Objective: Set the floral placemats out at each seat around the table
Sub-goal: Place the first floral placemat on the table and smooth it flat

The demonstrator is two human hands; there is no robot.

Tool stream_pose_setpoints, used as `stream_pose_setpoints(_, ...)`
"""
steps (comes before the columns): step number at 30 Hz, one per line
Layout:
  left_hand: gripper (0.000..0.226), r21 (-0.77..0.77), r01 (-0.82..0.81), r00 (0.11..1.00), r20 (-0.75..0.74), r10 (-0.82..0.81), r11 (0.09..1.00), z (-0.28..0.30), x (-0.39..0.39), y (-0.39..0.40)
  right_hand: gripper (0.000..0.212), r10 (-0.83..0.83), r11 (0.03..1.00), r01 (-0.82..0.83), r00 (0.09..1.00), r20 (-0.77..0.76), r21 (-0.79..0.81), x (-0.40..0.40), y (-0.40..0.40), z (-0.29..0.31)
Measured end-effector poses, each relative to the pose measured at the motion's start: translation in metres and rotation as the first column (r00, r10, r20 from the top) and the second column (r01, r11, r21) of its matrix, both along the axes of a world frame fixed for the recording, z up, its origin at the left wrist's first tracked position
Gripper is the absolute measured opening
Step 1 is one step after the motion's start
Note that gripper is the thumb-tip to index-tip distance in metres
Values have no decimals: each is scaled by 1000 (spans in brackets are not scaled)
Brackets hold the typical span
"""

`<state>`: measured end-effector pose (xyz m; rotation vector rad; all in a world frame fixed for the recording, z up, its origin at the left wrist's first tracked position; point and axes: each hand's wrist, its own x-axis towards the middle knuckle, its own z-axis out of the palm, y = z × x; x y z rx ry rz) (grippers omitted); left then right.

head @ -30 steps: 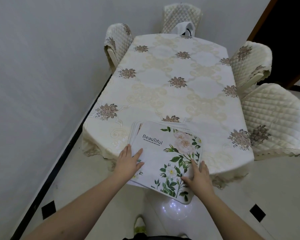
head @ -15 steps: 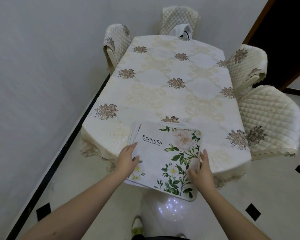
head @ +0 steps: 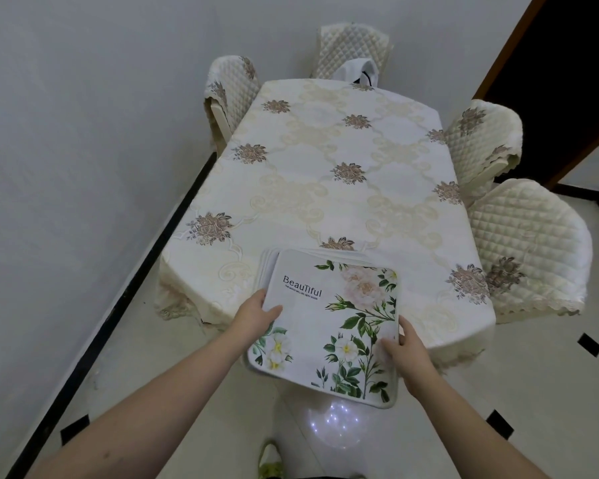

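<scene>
A stack of white floral placemats [head: 329, 319], printed "BeauTiful" with green leaves and pale flowers, lies at the near end of the table [head: 325, 188] and overhangs its edge toward me. My left hand [head: 256, 314] grips the stack's left edge, thumb on top. My right hand [head: 407, 347] holds the right edge near the lower corner, fingers on the top mat. The edges of several mats fan out at the stack's upper left. The table wears a cream cloth with brown flower motifs.
Quilted cream chairs stand around the table: one at the far left [head: 230, 88], one at the far end [head: 355, 50], two on the right [head: 481, 140] [head: 529, 247]. A grey wall runs close along the left. A dark doorway [head: 564, 70] is at the upper right.
Both hands shifted from lying flat on the top mat to gripping the stack's side edges. The stack has slid slightly toward me over the table edge.
</scene>
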<state>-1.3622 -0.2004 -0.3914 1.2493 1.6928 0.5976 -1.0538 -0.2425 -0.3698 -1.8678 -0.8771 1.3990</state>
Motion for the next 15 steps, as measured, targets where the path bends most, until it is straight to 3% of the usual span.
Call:
stream_pose_setpoints(4, 52, 99, 72, 997, -38, -69, 992, 9, 5, -4, 55, 16, 999, -17, 999, 34, 28, 5, 0, 11)
stream_pose_setpoints(15, 51, 236, 142, 979, 108, -171, 961, 49, 44, 19, 67, -147, 972, 140, 989, 26, 188, 54, -12, 57)
